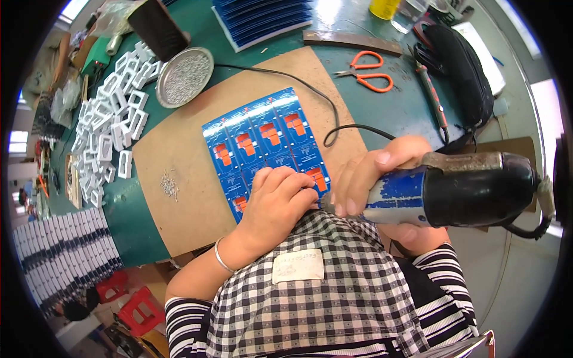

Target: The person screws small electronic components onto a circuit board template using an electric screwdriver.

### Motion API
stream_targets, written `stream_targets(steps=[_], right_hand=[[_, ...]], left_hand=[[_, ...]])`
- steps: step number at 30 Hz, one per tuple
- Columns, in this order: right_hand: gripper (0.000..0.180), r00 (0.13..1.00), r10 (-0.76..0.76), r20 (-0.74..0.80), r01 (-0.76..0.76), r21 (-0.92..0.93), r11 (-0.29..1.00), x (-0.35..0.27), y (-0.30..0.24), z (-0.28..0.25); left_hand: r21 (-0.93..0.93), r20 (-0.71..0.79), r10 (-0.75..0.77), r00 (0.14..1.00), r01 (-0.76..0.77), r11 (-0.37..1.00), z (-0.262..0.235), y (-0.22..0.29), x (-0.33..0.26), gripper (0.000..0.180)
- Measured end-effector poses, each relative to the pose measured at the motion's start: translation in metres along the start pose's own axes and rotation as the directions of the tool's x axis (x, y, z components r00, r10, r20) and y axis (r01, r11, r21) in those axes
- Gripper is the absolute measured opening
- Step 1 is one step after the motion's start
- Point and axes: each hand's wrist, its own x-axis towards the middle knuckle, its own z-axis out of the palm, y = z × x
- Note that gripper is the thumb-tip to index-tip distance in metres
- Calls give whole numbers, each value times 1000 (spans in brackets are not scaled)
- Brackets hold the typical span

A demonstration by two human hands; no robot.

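A blue circuit board panel (271,156) with orange-red patches lies on the brown board in front of me. Across its near part rests my left hand (277,194), fingers bent and pressed together at the panel's near right edge; the fingertips are partly hidden. My right hand (376,173) is wrapped round a blue and black electric screwdriver (453,188), held almost level. The driver's nose points left toward my left fingertips, at the panel's edge. Its very tip and any screw there are hidden.
A brown board (173,143) covers the green table, with loose screws (169,186) on it. Beyond sit a round dish of small metal parts (186,74), white plastic frames (113,113), a blue board stack (259,21), orange-handled scissors (370,71) and a soldering iron (433,98). A black cable (298,77) crosses the board.
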Motion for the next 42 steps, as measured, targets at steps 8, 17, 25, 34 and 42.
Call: stream_targets(steps=[8,17,25,34,42], right_hand=[[66,994,31,-103,-29,22,999,2,0,19],[56,998,52,-40,-58,-190,980,8,-7,43],[52,991,76,111,-55,-178,982,15,-1,37],[60,985,50,-167,-47,21,999,15,20,13],[61,884,170,-436,13,386,923,19,15,-3]], left_hand=[[-46,-28,26,999,-27,999,6,-3,-6,12],[-84,-93,-42,995,34,996,0,-6,-15,13],[267,-420,-557,716,684,678,-88,-102,-82,10],[435,-308,-503,808,589,681,-91,-119,-88,7],[330,-240,-412,879,473,817,-92,-99,-75,10]])
